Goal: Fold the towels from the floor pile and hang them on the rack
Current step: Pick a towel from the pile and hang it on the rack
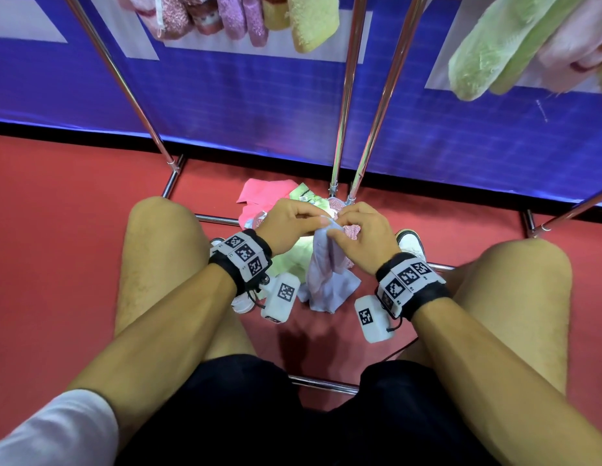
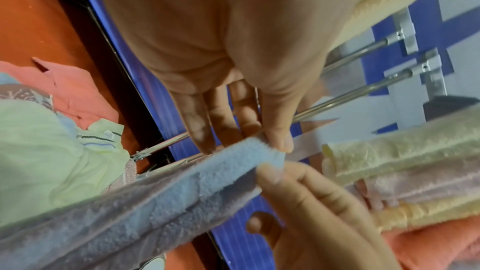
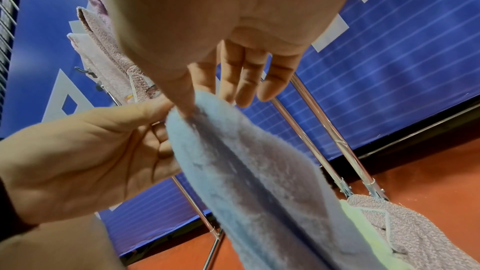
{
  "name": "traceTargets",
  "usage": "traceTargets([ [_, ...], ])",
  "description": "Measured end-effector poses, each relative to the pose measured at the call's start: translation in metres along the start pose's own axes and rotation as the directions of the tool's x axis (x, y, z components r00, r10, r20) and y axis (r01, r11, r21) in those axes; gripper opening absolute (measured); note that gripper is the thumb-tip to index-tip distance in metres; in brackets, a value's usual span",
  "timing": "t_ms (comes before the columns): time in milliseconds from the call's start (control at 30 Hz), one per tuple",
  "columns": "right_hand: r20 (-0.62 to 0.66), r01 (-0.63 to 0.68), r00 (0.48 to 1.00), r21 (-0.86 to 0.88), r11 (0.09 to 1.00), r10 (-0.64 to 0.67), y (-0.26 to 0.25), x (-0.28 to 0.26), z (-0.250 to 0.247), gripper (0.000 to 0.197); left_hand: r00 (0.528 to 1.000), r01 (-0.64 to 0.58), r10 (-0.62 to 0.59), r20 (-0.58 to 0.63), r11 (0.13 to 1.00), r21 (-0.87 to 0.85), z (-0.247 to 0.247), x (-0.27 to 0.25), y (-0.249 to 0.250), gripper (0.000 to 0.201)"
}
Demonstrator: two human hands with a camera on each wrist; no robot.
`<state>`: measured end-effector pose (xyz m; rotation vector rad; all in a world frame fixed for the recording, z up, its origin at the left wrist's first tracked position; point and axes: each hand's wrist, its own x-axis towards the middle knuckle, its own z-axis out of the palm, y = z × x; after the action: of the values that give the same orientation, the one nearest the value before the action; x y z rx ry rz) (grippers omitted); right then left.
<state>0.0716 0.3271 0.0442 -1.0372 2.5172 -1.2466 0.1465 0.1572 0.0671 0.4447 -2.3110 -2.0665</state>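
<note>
Lavender-blue terry towel (image 1: 326,277) pinched at its top edge by both hands, held up between the bare knees and hanging down toward the red floor (image 1: 74,213); left hand (image 1: 289,225) gripping the upper corner between thumb and fingertips, the other fingers (image 2: 200,128) reaching down straight to the towel's edge in the left wrist view; right hand (image 1: 363,237) touching the left at the same corner, thumb and forefinger closed on the cloth, remaining fingers (image 3: 249,81) loosely extended above the fold in the right wrist view; towel doubled lengthwise, with a darker crease running down its middle; just beyond the hands, floor pile (image 1: 269,200) of pink, pale green and mauve towels lying against the chrome feet of the rack (image 1: 346,105); above and beyond the hands, folded towels (image 1: 245,18) in pink, mauve and yellow draped over the rack's upper bar, more pale green ones (image 1: 494,48) up to the right; blue panel wall (image 1: 259,105) behind the rack; banded wrist cameras with black-and-white markers strapped to both forearms; white shoe (image 1: 410,242) just right of the right hand
</note>
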Motion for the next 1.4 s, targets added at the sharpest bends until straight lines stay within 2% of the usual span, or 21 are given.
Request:
traceTargets([
  [67, 0.064, 0.010, 0.998, -0.066, 0.998, -0.006, 0.003, -0.001, 0.002, 0.012, 1.000, 0.008, -0.009, -0.009, 0.998, -0.057, -0.004, -0.001, 0.003, 0.018],
  [200, 0.230, -0.088, 0.961, -0.272, 0.958, 0.154, 0.012, 0.000, 0.003, 0.020, 0.999, 0.004, -0.010, -0.043, 0.991, -0.134, -0.013, -0.004, 0.008, 0.015],
  [333, 0.233, -0.119, 0.951, -0.336, 0.934, 0.205, 0.022, 0.000, 0.003, 0.025, 0.990, -0.021, 0.001, -0.139, 0.990, -0.142, -0.025, -0.002, 0.010, 0.014],
  [433, 0.192, -0.141, 0.958, -0.326, 0.935, 0.212, 0.029, 0.000, 0.001, 0.028, 0.974, -0.041, 0.014, -0.227, 0.993, -0.113, -0.034, 0.000, 0.005, 0.012],
  [600, -0.002, -0.208, 0.976, -0.315, 0.926, 0.219, 0.029, -0.004, -0.007, 0.018, 0.950, -0.017, 0.012, -0.313, 1.000, -0.012, -0.052, 0.002, -0.012, 0.015],
  [767, -0.170, -0.084, 0.984, -0.196, 0.977, 0.051, 0.023, -0.003, -0.009, 0.009, 0.930, 0.015, 0.030, -0.367, 0.993, 0.120, -0.057, 0.000, -0.023, 0.009],
  [867, -0.239, -0.086, 0.969, -0.106, 0.991, 0.058, 0.018, -0.004, -0.008, 0.006, 0.923, 0.001, 0.056, -0.382, 0.989, 0.149, -0.056, -0.001, -0.022, 0.009],
  [967, -0.244, -0.182, 0.952, 0.041, 0.982, 0.187, 0.012, -0.003, -0.008, 0.033, 0.910, -0.007, 0.075, -0.407, 0.986, 0.166, -0.056, -0.001, -0.022, 0.010],
  [1033, -0.240, -0.206, 0.942, 0.142, 0.968, 0.236, 0.011, -0.001, -0.011, 0.042, 0.897, -0.004, 0.074, -0.436, 0.987, 0.160, -0.056, 0.001, -0.023, 0.010],
  [1067, -0.226, -0.208, 0.943, 0.165, 0.964, 0.243, 0.013, 0.001, -0.012, 0.040, 0.893, -0.002, 0.071, -0.445, 0.988, 0.154, -0.056, 0.001, -0.023, 0.010],
  [1167, -0.189, -0.205, 0.953, 0.177, 0.962, 0.238, 0.013, 0.004, -0.014, 0.011, 0.884, -0.006, 0.065, -0.463, 0.992, 0.128, -0.054, 0.003, -0.021, 0.011],
  [1300, -0.217, -0.144, 0.960, 0.165, 0.976, 0.178, 0.011, 0.003, -0.015, 0.010, 0.880, -0.006, 0.055, -0.472, 0.994, 0.105, -0.054, 0.004, -0.023, 0.018],
  [1400, -0.194, -0.149, 0.966, 0.129, 0.980, 0.172, 0.010, 0.002, -0.016, 0.011, 0.882, 0.002, 0.035, -0.469, 0.997, 0.078, -0.052, 0.005, -0.023, 0.020],
])
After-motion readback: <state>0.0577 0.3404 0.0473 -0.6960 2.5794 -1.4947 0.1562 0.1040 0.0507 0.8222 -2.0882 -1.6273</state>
